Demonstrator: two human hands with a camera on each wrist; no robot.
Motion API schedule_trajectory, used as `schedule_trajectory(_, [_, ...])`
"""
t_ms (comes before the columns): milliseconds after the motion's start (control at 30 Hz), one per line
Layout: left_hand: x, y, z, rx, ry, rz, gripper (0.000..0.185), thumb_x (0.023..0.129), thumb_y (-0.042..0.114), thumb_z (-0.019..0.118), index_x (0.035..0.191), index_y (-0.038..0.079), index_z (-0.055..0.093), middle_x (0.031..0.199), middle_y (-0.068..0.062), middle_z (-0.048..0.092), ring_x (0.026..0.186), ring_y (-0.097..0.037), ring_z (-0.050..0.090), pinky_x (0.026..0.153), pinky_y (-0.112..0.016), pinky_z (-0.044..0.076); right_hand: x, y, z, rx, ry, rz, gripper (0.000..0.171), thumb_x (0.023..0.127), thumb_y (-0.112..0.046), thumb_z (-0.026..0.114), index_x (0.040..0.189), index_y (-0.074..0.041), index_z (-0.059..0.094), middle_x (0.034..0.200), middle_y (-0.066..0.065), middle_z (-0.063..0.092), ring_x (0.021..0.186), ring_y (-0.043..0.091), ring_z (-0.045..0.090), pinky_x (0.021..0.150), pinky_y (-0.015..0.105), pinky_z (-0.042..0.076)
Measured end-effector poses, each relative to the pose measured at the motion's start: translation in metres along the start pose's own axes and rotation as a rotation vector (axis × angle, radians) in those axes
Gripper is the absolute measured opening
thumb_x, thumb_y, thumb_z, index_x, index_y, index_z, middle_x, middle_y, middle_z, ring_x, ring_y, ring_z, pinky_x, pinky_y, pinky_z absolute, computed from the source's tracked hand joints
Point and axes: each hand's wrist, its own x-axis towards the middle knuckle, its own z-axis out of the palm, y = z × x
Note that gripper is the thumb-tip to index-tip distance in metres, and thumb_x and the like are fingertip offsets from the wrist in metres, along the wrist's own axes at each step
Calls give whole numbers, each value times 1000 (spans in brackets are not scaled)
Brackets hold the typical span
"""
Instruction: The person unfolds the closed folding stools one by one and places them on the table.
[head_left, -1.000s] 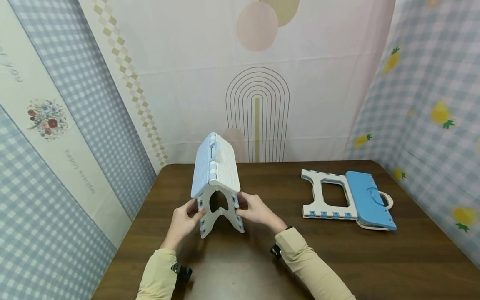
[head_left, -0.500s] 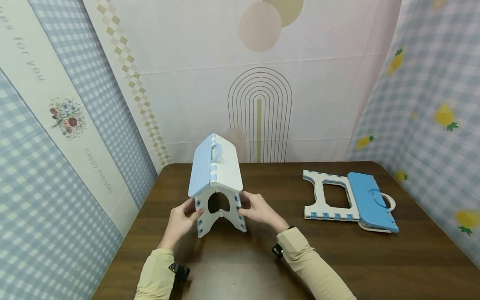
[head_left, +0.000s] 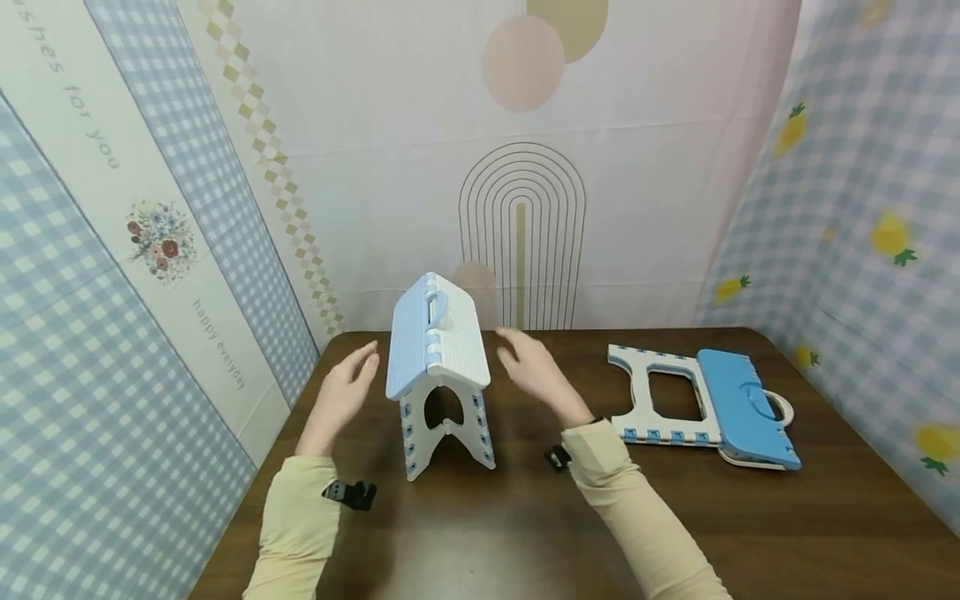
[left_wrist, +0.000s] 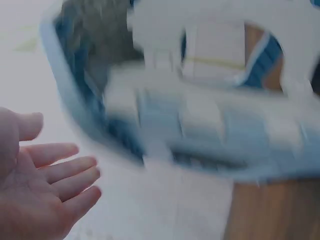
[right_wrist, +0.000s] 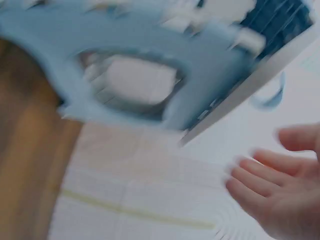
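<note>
A blue and white folding stool [head_left: 459, 350] stands on the table, its two top halves sloping like a roof and its white legs partly spread. A light blue handle loop rises at the ridge. My left hand [head_left: 343, 396] hovers just left of the stool, fingers extended and apart from it. On the other side my right hand [head_left: 536, 371] is raised beside the white top half, also holding nothing. Both wrist views are blurred; there the left hand [left_wrist: 55, 180] and right hand [right_wrist: 280, 180] show loosely straight fingers near the stool's edge.
A second folding stool [head_left: 750, 408], blue and white, lies flat and partly unfolded at the right of the brown wooden table [head_left: 525, 517]. Patterned cloth [head_left: 390, 208] hangs behind the table and along both sides.
Both hands have let go of the stool's legs and moved up and outward to either side of its top. The stool still stands with its top peaked.
</note>
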Motion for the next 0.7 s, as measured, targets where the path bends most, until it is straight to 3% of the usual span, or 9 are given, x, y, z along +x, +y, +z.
schedule_trajectory(67, [9,17,6,-19,33,-1,54,106,36,32,152,7,32,156,-16,33,144,-37,32,120,-50,24,11,-19,0,39,139,-22,46,100,-17,46,144,-2,43,151,16,43,140,32,40,118,46,31])
schedule_trajectory(100, [13,24,10,-23,29,13,56,106,39,31,153,8,29,158,-15,30,146,-35,28,121,-48,21,15,-28,2,53,167,-54,48,101,-19,46,146,-2,41,154,15,39,143,31,36,119,46,28])
schedule_trajectory(233, [24,42,30,-51,-14,62,61,106,41,28,155,6,18,163,-14,16,151,-31,15,124,-45,13,28,-52,15,1,171,-193,55,103,-25,44,150,0,31,160,14,26,149,29,23,122,45,21])
schedule_trajectory(400, [26,47,45,-93,18,68,60,106,37,29,154,4,18,163,-13,15,152,-30,13,124,-46,13,32,-59,30,-56,125,-203,53,105,-25,35,151,-1,28,161,12,23,151,28,20,123,47,18])
schedule_trajectory(700, [23,44,55,-73,105,76,55,106,37,27,152,7,29,161,-10,24,150,-28,21,123,-45,17,28,-55,38,-30,187,-189,51,104,-23,33,151,-4,31,161,8,26,149,23,25,121,42,25])
